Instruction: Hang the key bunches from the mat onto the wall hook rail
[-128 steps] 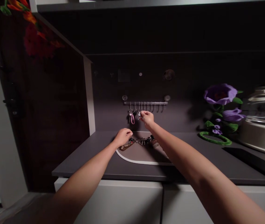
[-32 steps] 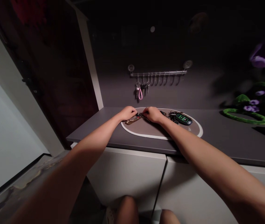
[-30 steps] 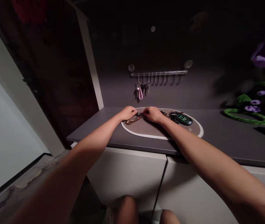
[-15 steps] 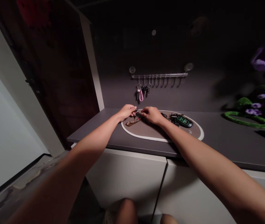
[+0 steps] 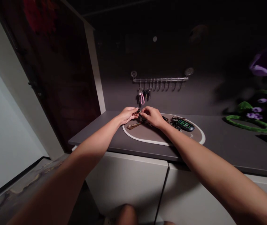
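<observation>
My left hand (image 5: 128,115) pinches a small key with a black head (image 5: 138,111), just above the mat. Close against it, the thumb and fingertips of my right hand (image 5: 152,115) close on the same key at its ring end. Below them a brown patterned strap (image 5: 133,125) lies on the oval mat (image 5: 145,137), which is brown with a white rim. To the right of my right hand rests a black car key fob (image 5: 185,124) with green-edged buttons, beside more keys. Above, keys with a pink loop (image 5: 142,98) and other keys hang from a clear hook rail (image 5: 161,80).
The mat lies on a dark grey countertop (image 5: 218,140) over white cabinet doors (image 5: 128,178). At the right stands a purple fabric flower (image 5: 264,67) with a green ring base (image 5: 248,126). A dark door (image 5: 60,78) is on the left.
About four seconds ago my right hand was at the hook rail with a key; that key now hangs there. My left hand has since lifted a black-headed key, and my right hand has joined it.
</observation>
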Action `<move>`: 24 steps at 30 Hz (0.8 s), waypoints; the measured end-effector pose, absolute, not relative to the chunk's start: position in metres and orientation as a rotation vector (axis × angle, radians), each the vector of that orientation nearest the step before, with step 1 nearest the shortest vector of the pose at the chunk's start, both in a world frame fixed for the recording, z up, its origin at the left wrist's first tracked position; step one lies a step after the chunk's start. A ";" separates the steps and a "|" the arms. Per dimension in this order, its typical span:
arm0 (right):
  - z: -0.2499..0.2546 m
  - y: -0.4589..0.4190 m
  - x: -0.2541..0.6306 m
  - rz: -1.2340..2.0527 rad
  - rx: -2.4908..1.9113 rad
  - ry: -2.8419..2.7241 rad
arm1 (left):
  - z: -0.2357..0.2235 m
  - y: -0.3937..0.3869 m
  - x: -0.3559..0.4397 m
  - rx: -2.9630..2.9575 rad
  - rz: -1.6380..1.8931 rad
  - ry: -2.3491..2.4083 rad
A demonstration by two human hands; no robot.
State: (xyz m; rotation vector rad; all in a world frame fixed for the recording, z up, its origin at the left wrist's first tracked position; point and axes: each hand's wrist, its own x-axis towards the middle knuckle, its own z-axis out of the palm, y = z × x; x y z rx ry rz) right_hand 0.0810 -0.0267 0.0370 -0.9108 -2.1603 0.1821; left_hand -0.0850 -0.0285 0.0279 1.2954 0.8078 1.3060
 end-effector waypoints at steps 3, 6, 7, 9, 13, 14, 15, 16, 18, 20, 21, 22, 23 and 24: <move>0.038 -0.027 0.081 0.154 -0.905 -2.154 | 0.029 -0.029 -0.085 1.284 1.296 0.809; 0.039 -0.027 0.082 0.153 -0.902 -2.132 | 0.030 -0.031 -0.084 1.257 1.294 0.797; 0.039 -0.026 0.082 0.157 -0.901 -2.119 | 0.030 -0.031 -0.084 1.249 1.295 0.792; 0.038 -0.025 0.083 0.176 -0.899 -2.090 | 0.030 -0.032 -0.085 1.244 1.296 0.785; 0.037 -0.023 0.084 0.286 -0.909 -2.021 | 0.030 -0.032 -0.085 1.291 1.271 0.798; 0.036 -0.021 0.084 0.321 -0.910 -2.001 | 0.029 -0.032 -0.085 1.310 1.263 0.807; 0.036 -0.020 0.084 0.354 -0.909 -1.980 | 0.029 -0.032 -0.085 1.329 1.257 0.818; 0.035 -0.019 0.085 0.385 -0.903 -1.959 | 0.028 -0.032 -0.084 1.346 1.255 0.831; 0.032 -0.015 0.085 0.443 -0.876 -1.923 | 0.027 -0.031 -0.084 1.377 1.256 0.860; 0.030 -0.010 0.084 0.507 -0.833 -1.890 | 0.025 -0.029 -0.084 1.407 1.255 0.890; 0.028 -0.007 0.084 0.540 -0.811 -1.874 | 0.025 -0.029 -0.084 1.427 1.251 0.904; 0.027 -0.005 0.084 0.572 -0.795 -1.856 | 0.024 -0.028 -0.083 1.450 1.244 0.918; 0.026 -0.004 0.084 0.602 -0.783 -1.842 | 0.024 -0.028 -0.083 1.474 1.237 0.932; 0.026 -0.002 0.084 0.629 -0.775 -1.830 | 0.024 -0.028 -0.082 1.498 1.229 0.946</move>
